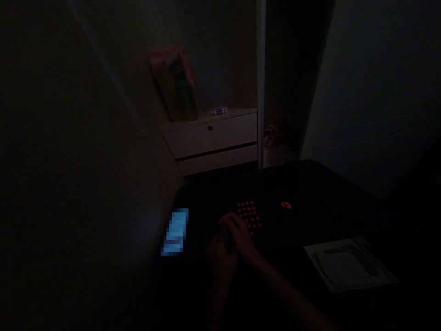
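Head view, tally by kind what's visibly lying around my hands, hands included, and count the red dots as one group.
Left hand and right hand: 2
Glowing rectangle: 1
Red dots, one group: 1
Small red piece: 1
Pale sheet: 1
Total: 6, though darkness may hide more

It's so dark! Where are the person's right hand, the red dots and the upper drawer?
Right hand (239,232), head view: back of the hand.
Red dots (250,213), head view: a dot near the cluster's middle.
Upper drawer (216,139), head view: middle of its front panel.
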`<state>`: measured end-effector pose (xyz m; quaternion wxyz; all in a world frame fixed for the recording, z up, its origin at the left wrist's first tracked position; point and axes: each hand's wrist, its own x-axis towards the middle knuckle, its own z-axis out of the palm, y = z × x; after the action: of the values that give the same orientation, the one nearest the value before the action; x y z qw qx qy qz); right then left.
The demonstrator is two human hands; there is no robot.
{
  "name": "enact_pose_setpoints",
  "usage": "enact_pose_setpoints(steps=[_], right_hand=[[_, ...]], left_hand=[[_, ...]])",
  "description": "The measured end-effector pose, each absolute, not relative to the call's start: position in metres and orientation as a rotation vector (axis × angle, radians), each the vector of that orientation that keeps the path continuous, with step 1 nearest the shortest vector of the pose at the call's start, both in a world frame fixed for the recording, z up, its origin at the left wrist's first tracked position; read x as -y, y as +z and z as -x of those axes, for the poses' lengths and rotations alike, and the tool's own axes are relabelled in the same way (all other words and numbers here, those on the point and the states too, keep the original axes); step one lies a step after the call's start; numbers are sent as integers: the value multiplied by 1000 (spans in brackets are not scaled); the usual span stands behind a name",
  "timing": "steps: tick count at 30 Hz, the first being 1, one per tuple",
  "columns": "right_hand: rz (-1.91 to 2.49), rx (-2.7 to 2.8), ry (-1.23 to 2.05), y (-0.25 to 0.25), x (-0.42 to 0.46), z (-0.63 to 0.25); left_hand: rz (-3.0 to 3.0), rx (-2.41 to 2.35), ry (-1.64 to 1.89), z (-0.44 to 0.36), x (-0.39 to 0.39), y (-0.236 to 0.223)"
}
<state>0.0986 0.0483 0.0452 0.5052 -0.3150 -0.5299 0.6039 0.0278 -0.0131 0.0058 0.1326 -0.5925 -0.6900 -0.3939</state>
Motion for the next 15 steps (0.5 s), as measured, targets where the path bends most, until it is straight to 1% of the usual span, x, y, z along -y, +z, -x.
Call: enact_pose_setpoints(steps=[6,15], right_hand=[[750,1265,1460,45,-48,-98],[757,1271,1460,45,-48,-98]], left_hand=[[1724,1950,-1105,-28,13,6],[1703,2006,-1092,-27,14,6]])
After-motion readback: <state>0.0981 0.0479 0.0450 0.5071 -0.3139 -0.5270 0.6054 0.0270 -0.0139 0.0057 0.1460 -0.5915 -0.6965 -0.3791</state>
